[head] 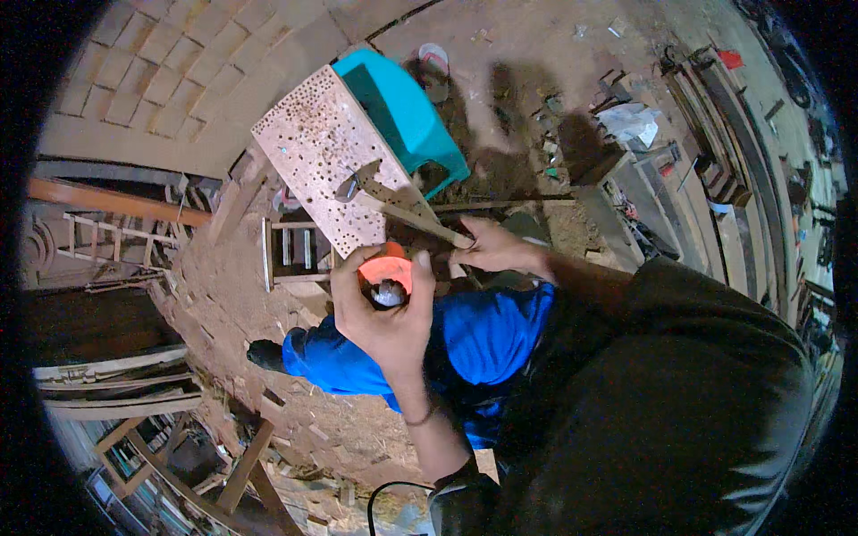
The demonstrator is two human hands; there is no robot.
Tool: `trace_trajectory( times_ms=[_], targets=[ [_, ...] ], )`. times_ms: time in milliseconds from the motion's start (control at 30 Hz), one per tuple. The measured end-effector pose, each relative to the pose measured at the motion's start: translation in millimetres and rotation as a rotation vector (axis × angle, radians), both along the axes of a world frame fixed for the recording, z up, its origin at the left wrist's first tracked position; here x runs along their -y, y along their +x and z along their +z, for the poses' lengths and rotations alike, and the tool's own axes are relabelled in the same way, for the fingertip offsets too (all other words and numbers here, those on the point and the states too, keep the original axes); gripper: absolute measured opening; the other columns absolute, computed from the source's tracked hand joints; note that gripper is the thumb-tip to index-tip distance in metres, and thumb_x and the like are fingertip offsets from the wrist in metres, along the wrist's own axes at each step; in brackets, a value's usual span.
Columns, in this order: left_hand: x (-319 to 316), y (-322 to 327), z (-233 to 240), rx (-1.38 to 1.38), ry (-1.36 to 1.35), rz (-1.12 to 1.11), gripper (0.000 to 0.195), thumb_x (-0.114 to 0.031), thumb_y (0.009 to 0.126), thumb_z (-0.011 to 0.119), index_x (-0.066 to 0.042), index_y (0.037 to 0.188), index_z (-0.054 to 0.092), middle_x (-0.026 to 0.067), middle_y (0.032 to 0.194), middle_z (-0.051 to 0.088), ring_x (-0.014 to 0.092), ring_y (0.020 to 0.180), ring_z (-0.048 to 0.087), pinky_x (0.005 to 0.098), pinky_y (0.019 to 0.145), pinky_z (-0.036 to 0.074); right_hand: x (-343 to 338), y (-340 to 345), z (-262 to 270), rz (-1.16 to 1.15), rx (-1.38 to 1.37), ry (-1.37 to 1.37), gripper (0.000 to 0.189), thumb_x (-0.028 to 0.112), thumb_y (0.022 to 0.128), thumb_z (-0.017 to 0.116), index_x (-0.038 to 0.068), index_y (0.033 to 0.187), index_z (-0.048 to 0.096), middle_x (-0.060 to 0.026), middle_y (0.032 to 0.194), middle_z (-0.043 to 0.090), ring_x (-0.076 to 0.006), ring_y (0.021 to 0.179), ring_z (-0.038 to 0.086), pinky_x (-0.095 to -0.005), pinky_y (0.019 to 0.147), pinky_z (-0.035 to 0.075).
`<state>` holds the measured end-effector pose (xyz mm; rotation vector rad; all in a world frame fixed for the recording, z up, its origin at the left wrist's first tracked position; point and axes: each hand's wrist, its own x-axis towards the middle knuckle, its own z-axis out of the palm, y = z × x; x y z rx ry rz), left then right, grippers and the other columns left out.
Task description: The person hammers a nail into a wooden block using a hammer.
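My left hand [382, 328] grips an orange cup-like piece [387, 266] by its sides, between thumb and fingers. A grey, shiny rounded thing [388, 293] shows at its lower edge; I cannot tell what it is. In my right hand [499, 246] is the end of a hammer's wooden handle [422, 220]. The hammer's metal head [348, 186] is over a pale board [308, 151] pitted with many small dark holes. Just beyond my left fingertips lies the board's near corner. A small metal fastener [283, 151] shows on the board's left part.
A teal plastic stool or chair [419, 127] is beside the board. Stacked planks [710, 141] and a wooden box [643, 201] stand at right. Wooden frames [127, 231] lie at left, and scraps litter the dirt floor [234, 335]. A black cable [375, 502] curves below.
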<state>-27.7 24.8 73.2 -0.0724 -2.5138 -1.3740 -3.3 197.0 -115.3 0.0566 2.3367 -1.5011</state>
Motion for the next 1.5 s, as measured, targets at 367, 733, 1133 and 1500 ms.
trace_trajectory(
  times_ms=[367,733,1133,1500],
  targets=[
    [19,-4,2,-0.357,-0.361,-0.381,0.06,-0.004,0.068,0.079,-0.001,0.122,0.055,0.0182,0.115,0.059,0.037,0.106,0.059,0.0441,0.091,0.049,-4,7,19,-0.049,0.031,0.047,0.075,0.058,0.08,0.068,-0.005,0.119,0.055,-0.0292,0.109,0.063,-0.0423,0.1,0.064,-0.048,0.088,0.049],
    [22,-14,-12,-0.306,-0.265,-0.414,0.056,-0.002,0.067,0.072,0.004,0.121,0.056,0.0183,0.109,0.064,0.032,0.101,0.063,0.0394,0.089,0.05,-3,12,-4,-0.111,-0.049,-0.01,0.093,0.074,0.075,0.062,-0.013,0.106,0.057,-0.0316,0.102,0.063,-0.0428,0.094,0.065,-0.0498,0.084,0.051],
    [27,-28,12,-0.204,-0.283,-0.454,0.056,0.003,0.064,0.069,0.0,0.119,0.056,0.0168,0.102,0.064,0.03,0.096,0.064,0.0377,0.088,0.049,1,22,20,-0.109,-0.019,-0.104,0.083,0.067,0.082,0.062,-0.005,0.122,0.054,-0.0291,0.113,0.061,-0.0396,0.107,0.06,-0.0451,0.092,0.047],
    [53,-71,1,0.002,-0.143,-0.499,0.051,0.003,0.07,0.067,0.003,0.12,0.056,0.0125,0.11,0.062,0.022,0.103,0.059,0.0335,0.094,0.045,12,14,-9,-0.137,0.041,-0.029,0.074,0.062,0.084,0.064,0.001,0.125,0.056,-0.0225,0.114,0.063,-0.0338,0.106,0.061,-0.0402,0.09,0.048]
  ],
)
